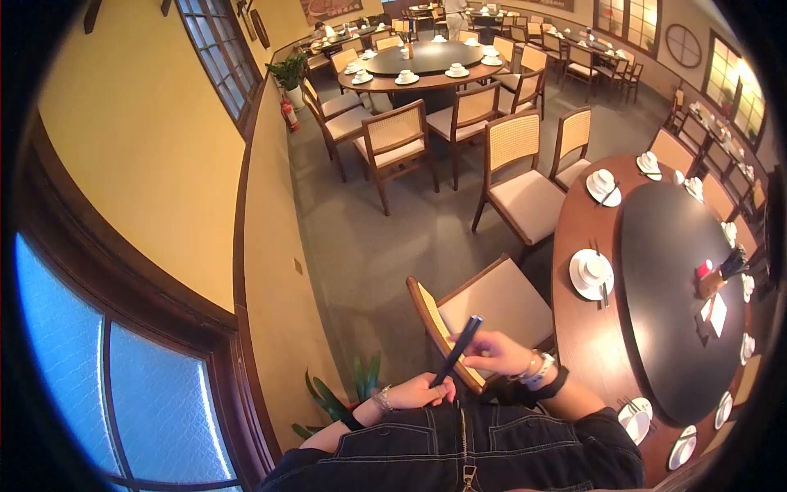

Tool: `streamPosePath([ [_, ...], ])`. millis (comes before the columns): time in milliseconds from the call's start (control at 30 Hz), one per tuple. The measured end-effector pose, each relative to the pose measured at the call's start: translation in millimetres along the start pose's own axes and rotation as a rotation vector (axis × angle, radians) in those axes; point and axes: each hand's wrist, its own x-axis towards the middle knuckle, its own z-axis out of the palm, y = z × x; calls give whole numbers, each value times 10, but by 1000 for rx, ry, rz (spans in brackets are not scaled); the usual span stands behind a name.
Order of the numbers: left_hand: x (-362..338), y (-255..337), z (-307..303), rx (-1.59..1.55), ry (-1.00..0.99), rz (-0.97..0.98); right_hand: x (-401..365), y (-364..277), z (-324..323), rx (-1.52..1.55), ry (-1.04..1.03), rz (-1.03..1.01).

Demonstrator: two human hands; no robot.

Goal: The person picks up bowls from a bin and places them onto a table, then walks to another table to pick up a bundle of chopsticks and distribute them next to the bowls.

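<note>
Close to my dark zipped garment [393,447], both hands are at a long dark stick-like object [458,348] that slants up to the right. My left hand [416,392] is closed round its lower end. Higher up, my right hand [497,354] has its fingers bent at the object's side, touching it or very near it. Just beyond my hands stands a chair with a pale seat [496,303] and a woven back. What exactly the dark object is cannot be made out.
At right, a round table [580,324] bears a dark turntable [668,328], white place settings and chopsticks. Chairs and another set table [422,59] stand ahead. A wall [270,246] and a plant [332,398] are at left. A person [455,16] stands far back.
</note>
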Motion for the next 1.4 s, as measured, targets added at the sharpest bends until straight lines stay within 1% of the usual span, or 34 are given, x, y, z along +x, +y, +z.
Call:
streamPosePath([
  [33,-39,-11,-13,5,-8,13,94,-107,164,153,41,-96],
  [100,-100,-30,-52,30,-147,-5,168,-73,312,355,-28,-36],
  [133,-135,-53,-53,34,-154,1,180,-102,353,348,-21,-35],
  [233,-203,-118,-36,23,-199,152,191,-233,423,311,-48,-57],
  [300,-216,-137,-46,33,-232,135,180,-361,438,209,-202,168],
  [367,-215,-173,-44,39,-263,116,169,-396,511,253,-158,142],
  [433,-192,-219,-53,-12,-269,156,140,-382,553,274,-24,142],
  [467,-187,-196,-51,-15,-275,156,119,-339,550,274,-19,147],
  [533,-170,-106,-50,-146,-306,51,30,-194,502,171,88,39],
  [567,-142,-96,-44,-147,-316,43,-82,-150,451,233,161,182],
  [633,-67,-100,-44,-119,-309,66,-217,-382,308,224,290,95],
  [700,31,-29,-1,-122,-335,70,-425,-498,192,251,392,155],
  [733,92,66,32,-119,-365,89,-530,-456,135,250,411,88],
  [767,167,131,80,-116,-397,110,-665,-446,71,280,421,181],
  [833,380,142,183,-106,-419,79,-900,-450,-44,233,441,170],
  [900,589,192,319,-2,-434,64,-1129,-467,-120,235,523,166],
  [933,673,346,404,55,-472,55,-1272,-471,-128,241,581,167],
  [967,789,384,474,144,-502,88,-1421,-484,-138,273,634,172],
  [1033,1009,371,669,150,-529,183,-1701,-497,-147,243,736,114],
  [1067,1087,442,757,193,-572,152,-1857,-517,-132,330,773,156],
  [1100,1175,552,851,238,-612,129,-2010,-479,-119,324,797,148],
  [1167,1335,599,1045,245,-666,99,-2221,-456,-40,352,842,72],
  [1233,1462,697,1239,323,-758,83,-2432,-426,58,383,909,101],
  [1300,1589,693,1410,312,-809,31,-2624,-411,135,406,971,126],
  [1367,1735,594,1500,401,-826,138,-2809,-415,195,313,1124,211],
  [1400,1803,607,1536,415,-808,210,-2871,-418,230,268,1216,192],
])
